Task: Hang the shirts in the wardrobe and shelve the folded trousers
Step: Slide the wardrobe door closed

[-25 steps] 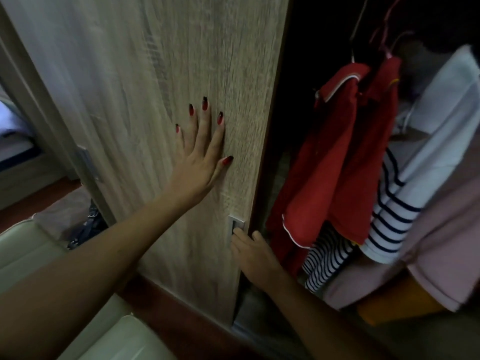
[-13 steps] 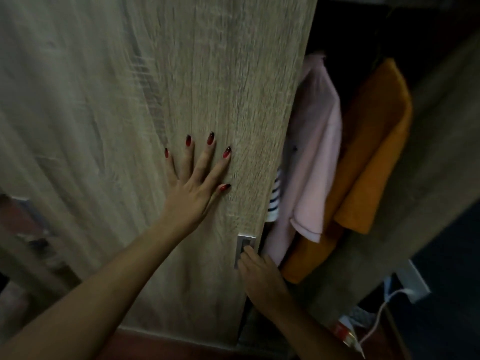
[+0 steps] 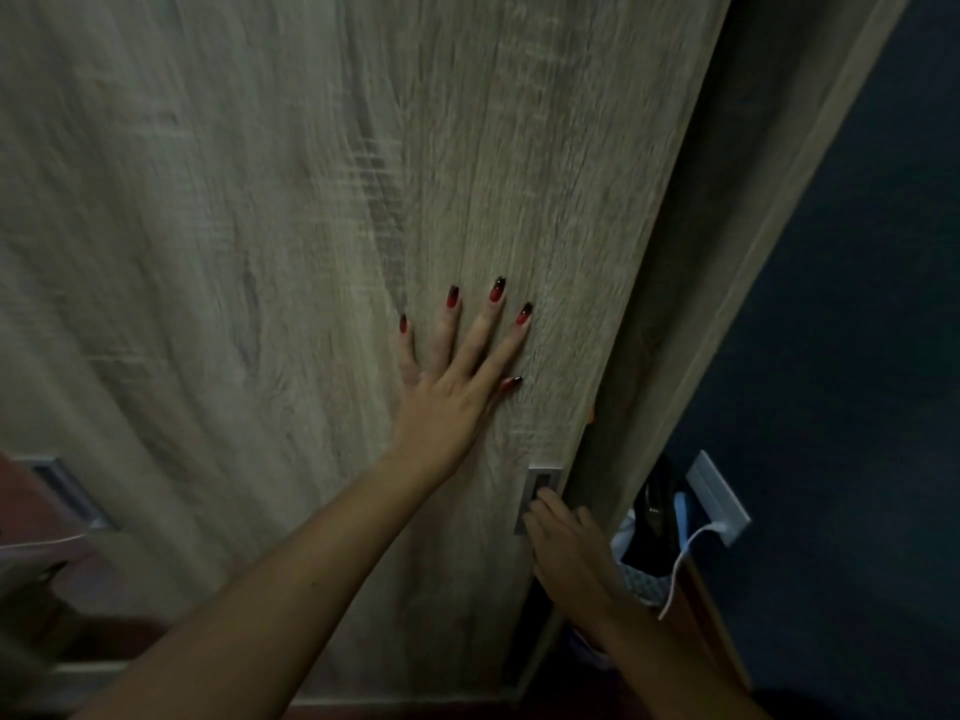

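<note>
The sliding wardrobe door point(image 3: 270, 262), pale wood grain, fills most of the view and almost meets the wardrobe's right side panel point(image 3: 691, 283). My left hand point(image 3: 452, 387) lies flat on the door, fingers spread. My right hand point(image 3: 558, 527) has its fingertips in the recessed metal door handle point(image 3: 540, 485) at the door's right edge. A sliver of orange shirt point(image 3: 590, 414) shows in the narrow gap. The other hung shirts and any trousers are hidden behind the door.
A dark blue wall point(image 3: 841, 356) stands right of the wardrobe, with a white socket point(image 3: 719, 498) and a white cable point(image 3: 680, 569) plugged in. Dark items sit on the floor by the socket. A second recessed handle point(image 3: 67, 491) shows at the far left.
The door has slid right under both hands. The wide opening with red, striped, pink and orange shirts has narrowed to a thin gap.
</note>
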Tool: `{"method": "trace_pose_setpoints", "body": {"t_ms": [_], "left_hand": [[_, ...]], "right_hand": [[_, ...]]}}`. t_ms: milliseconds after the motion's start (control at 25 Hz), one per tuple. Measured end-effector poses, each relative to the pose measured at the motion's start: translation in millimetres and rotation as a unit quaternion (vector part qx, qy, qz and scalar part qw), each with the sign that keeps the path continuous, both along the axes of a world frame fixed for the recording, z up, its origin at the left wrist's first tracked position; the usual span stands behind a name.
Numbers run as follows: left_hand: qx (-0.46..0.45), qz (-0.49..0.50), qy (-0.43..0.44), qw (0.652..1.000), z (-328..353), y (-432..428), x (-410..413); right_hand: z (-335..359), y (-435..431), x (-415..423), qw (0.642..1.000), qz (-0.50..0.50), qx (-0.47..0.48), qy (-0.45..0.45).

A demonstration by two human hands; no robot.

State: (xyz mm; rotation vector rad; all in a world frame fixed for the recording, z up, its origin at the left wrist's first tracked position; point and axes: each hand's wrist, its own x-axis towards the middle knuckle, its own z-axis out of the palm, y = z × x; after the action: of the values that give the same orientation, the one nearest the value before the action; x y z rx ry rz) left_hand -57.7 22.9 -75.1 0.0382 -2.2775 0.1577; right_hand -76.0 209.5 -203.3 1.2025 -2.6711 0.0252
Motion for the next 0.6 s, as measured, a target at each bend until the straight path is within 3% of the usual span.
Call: {"method": "trace_pose_setpoints", "body": {"t_ms": [400,600], "left_hand": [[-0.014,0.010,0.019,1.000,-2,53,-27],[-0.015,0.023,0.010,1.000,-2,61,-28]], "right_hand": [[-11,52,-31,0.994,0.013,-0.025,0.107],[-12,61,-35,0.995,0.029,-0.005,0.095]]}}
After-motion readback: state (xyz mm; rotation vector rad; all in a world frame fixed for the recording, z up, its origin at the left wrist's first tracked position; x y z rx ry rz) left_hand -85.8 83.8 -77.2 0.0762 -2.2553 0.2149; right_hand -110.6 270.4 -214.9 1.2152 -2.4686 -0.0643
